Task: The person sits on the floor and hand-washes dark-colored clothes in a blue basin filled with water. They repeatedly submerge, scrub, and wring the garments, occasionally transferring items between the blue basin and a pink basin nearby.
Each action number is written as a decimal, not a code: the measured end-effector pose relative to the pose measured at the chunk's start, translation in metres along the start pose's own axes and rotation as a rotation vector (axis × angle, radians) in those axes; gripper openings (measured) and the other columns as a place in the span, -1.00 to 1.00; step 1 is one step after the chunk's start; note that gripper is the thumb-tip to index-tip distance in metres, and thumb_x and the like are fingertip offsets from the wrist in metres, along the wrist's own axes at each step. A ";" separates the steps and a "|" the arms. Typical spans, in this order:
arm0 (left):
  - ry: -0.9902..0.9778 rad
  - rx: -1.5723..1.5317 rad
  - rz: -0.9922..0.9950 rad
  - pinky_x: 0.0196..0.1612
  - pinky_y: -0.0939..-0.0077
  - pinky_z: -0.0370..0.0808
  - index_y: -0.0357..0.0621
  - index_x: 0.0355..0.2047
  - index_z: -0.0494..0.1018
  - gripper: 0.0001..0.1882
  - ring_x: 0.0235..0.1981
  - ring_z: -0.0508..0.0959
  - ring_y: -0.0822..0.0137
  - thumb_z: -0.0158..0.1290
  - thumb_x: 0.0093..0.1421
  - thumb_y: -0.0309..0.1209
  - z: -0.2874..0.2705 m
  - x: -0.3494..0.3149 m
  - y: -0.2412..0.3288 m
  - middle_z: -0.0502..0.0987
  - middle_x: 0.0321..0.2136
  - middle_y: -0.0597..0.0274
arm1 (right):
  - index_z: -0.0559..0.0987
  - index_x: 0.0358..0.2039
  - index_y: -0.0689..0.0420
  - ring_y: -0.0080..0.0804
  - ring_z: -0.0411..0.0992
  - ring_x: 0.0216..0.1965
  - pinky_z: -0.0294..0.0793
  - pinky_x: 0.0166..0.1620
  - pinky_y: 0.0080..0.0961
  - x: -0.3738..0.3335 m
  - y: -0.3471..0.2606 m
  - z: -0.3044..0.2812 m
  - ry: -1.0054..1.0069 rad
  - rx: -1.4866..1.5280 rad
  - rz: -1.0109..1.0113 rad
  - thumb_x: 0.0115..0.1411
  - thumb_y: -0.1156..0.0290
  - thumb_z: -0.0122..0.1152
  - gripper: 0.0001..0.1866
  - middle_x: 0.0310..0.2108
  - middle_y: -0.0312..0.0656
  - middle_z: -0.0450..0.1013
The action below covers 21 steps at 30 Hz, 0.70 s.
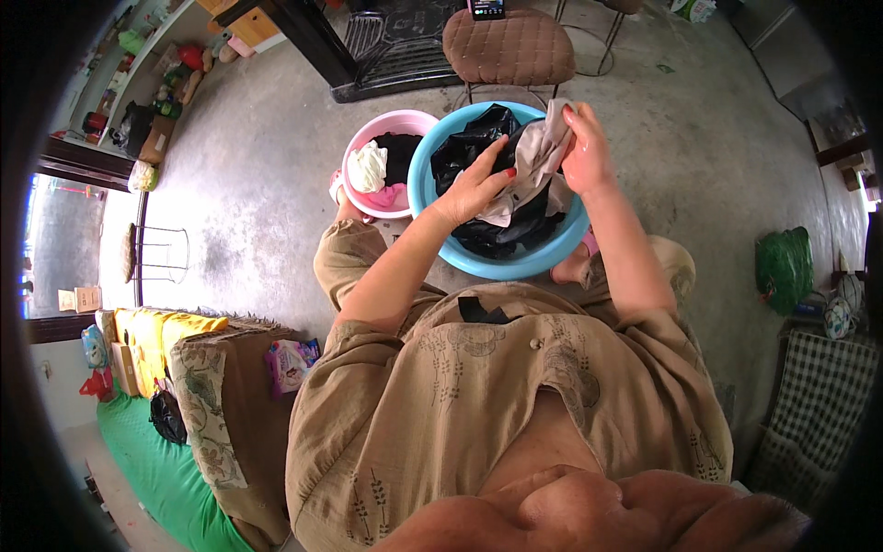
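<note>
Grey-beige cloth point(543, 152) is held up over the blue basin point(501, 270), right fingers point(572, 117) pinching it, left fingers point(489, 155) spread, so probably needs a left regrip next.

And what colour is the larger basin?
The larger basin is light blue, seen best in the head view.

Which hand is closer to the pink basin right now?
Left. The left hand is over the blue basin, just right of the pink basin; the right hand is farther right, gripping grey cloth.
</note>
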<state>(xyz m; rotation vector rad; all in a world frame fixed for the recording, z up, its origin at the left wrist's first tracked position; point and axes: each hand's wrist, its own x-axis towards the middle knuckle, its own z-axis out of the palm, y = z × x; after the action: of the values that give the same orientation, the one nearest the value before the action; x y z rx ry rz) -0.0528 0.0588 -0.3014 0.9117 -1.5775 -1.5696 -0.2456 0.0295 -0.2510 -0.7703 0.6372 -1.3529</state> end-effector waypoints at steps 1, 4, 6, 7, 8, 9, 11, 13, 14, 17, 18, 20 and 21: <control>0.021 0.014 0.051 0.24 0.40 0.00 -0.32 0.25 -0.15 -0.18 0.25 0.05 0.11 -0.02 0.12 -0.23 0.002 -0.002 -0.002 0.01 0.22 -0.18 | 0.35 -0.37 0.09 -0.50 0.35 -0.28 0.34 -0.17 -0.48 0.002 -0.004 0.005 0.005 0.041 -0.006 0.25 0.39 -0.11 -0.91 -0.35 -0.30 0.37; 0.094 0.387 0.238 0.24 0.34 0.01 -0.35 0.25 -0.23 -0.10 0.24 0.05 0.02 0.03 0.07 -0.27 0.007 -0.008 -0.005 -0.03 0.21 -0.23 | 0.39 -0.35 0.14 -0.45 0.37 -0.26 0.35 -0.15 -0.44 0.006 -0.012 0.021 0.030 0.181 -0.027 0.21 0.44 -0.06 -0.93 -0.33 -0.24 0.39; 0.265 0.575 0.216 0.23 0.31 0.04 -0.34 0.25 -0.25 -0.10 0.22 0.09 -0.04 0.04 0.05 -0.31 0.017 -0.012 -0.003 0.01 0.19 -0.25 | 0.39 -0.35 0.14 -0.46 0.37 -0.26 0.35 -0.14 -0.45 0.007 -0.017 0.029 -0.039 0.228 -0.022 0.21 0.44 -0.06 -0.92 -0.32 -0.24 0.39; 0.352 0.669 0.205 0.23 0.29 0.05 -0.34 0.25 -0.25 -0.10 0.20 0.11 -0.07 0.04 0.04 -0.34 0.023 -0.012 -0.002 0.03 0.17 -0.26 | 0.39 -0.34 0.15 -0.46 0.37 -0.26 0.35 -0.14 -0.46 0.007 -0.019 0.034 -0.075 0.251 -0.020 0.22 0.44 -0.06 -0.92 -0.32 -0.25 0.39; 0.483 0.668 0.218 0.14 0.25 0.20 -0.30 0.22 -0.08 -0.21 0.10 0.26 -0.11 0.06 0.03 -0.42 0.027 -0.007 -0.006 0.22 0.07 -0.25 | 0.39 -0.33 0.16 -0.46 0.36 -0.27 0.34 -0.13 -0.48 0.007 -0.021 0.041 -0.067 0.231 -0.043 0.22 0.42 -0.05 -0.90 -0.32 -0.25 0.40; 0.461 0.653 0.156 0.11 0.23 0.24 -0.33 0.18 0.00 -0.28 0.06 0.29 -0.12 0.03 0.04 -0.42 0.024 -0.004 -0.005 0.26 0.02 -0.27 | 0.40 -0.32 0.17 -0.47 0.36 -0.26 0.34 -0.13 -0.48 0.007 -0.023 0.048 -0.056 0.197 -0.055 0.22 0.42 -0.04 -0.90 -0.32 -0.25 0.40; 0.406 0.617 0.030 0.06 0.20 0.31 -0.39 0.10 0.15 -0.40 -0.01 0.36 -0.15 -0.01 0.05 -0.41 0.016 0.004 -0.003 0.36 -0.06 -0.30 | 0.40 -0.31 0.17 -0.48 0.36 -0.26 0.33 -0.12 -0.49 0.007 -0.027 0.055 -0.024 0.127 -0.080 0.21 0.43 -0.04 -0.90 -0.32 -0.25 0.39; 0.493 0.575 0.056 -0.08 0.19 0.39 -0.33 -0.08 0.35 -0.62 -0.15 0.46 -0.14 -0.04 0.07 -0.44 0.005 0.006 -0.003 0.47 -0.26 -0.26 | 0.41 -0.25 0.16 -0.49 0.37 -0.28 0.38 -0.20 -0.51 0.022 -0.032 0.034 -0.087 -0.009 -0.088 0.18 0.42 0.01 -0.85 -0.33 -0.24 0.40; 0.514 0.563 0.051 -0.11 0.20 0.40 -0.32 -0.11 0.37 -0.65 -0.18 0.47 -0.12 -0.06 0.07 -0.45 -0.005 0.006 -0.001 0.48 -0.29 -0.25 | 0.41 -0.23 0.16 -0.49 0.38 -0.29 0.39 -0.23 -0.51 0.027 -0.036 0.026 -0.106 -0.108 -0.053 0.17 0.42 0.02 -0.83 -0.33 -0.24 0.40; 0.580 0.526 0.033 -0.20 0.23 0.44 -0.29 -0.20 0.42 -0.73 -0.26 0.53 -0.07 -0.10 0.10 -0.47 -0.038 0.007 0.004 0.52 -0.38 -0.19 | 0.37 -0.04 0.15 -0.52 0.37 -0.28 0.39 -0.29 -0.57 0.026 -0.040 0.007 -0.197 -0.532 0.129 0.09 0.36 0.09 -0.61 -0.28 -0.21 0.41; 0.610 0.393 -0.090 -0.22 0.30 0.44 -0.32 -0.19 0.41 -0.73 -0.27 0.54 0.05 -0.14 0.11 -0.49 -0.049 0.009 0.000 0.52 -0.38 -0.17 | 0.35 0.00 0.13 -0.56 0.35 -0.26 0.37 -0.26 -0.63 0.020 -0.040 0.008 -0.233 -0.729 0.216 0.07 0.36 0.10 -0.56 -0.28 -0.22 0.40; 0.580 0.004 -0.092 -0.29 0.41 0.46 -0.32 -0.07 0.35 -0.66 -0.33 0.53 0.22 -0.18 0.13 -0.50 -0.049 0.014 0.005 0.52 -0.35 -0.05 | 0.28 0.10 0.06 -0.49 0.34 -0.23 0.38 -0.22 -0.56 0.018 -0.027 -0.010 -0.336 -1.097 0.178 -0.04 0.32 0.18 -0.37 -0.18 -0.11 0.38; 0.545 -0.233 -0.138 -0.31 0.45 0.47 -0.32 -0.03 0.32 -0.63 -0.36 0.53 0.26 -0.19 0.14 -0.49 -0.035 0.018 0.021 0.51 -0.33 0.01 | 0.26 0.13 0.06 -0.25 0.36 -0.19 0.38 -0.14 -0.37 0.022 -0.009 -0.042 -0.428 -1.452 -0.005 -0.08 0.34 0.20 -0.31 -0.17 0.01 0.35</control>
<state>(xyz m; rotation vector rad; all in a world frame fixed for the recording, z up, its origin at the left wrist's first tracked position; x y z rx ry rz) -0.0307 0.0260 -0.2803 1.2082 -0.9485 -1.3996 -0.2814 0.0021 -0.2688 -2.1206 1.2387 -0.4877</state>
